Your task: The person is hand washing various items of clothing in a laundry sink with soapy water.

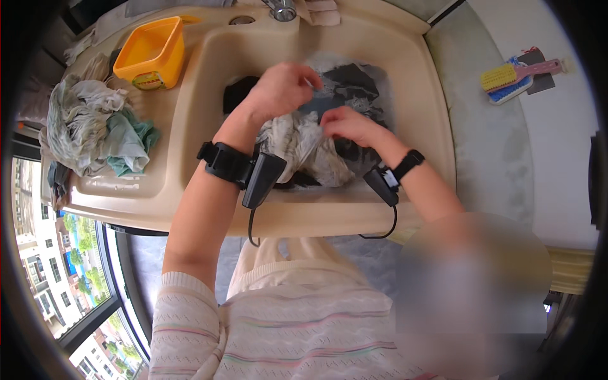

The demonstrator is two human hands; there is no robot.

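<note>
A wet whitish cloth (291, 142) lies bunched in the sink, partly lifted above dark wet clothes (351, 82) in cloudy water. My right hand (351, 125) pinches a fold of this cloth between thumb and fingers. Just above and to the left, my left hand (283, 90) hovers over the cloth, its fingers bent but apart, with nothing visible in them. The beige sink (418, 126) surrounds the laundry. Part of the dark clothing is hidden beneath my forearms and the pale cloth.
A yellow plastic basket (149, 54) stands on the left ledge, behind a heap of pale and green wrung clothes (88, 123). A chrome faucet (282, 9) juts over the sink's far side. Brushes (513, 79) hang on the right wall.
</note>
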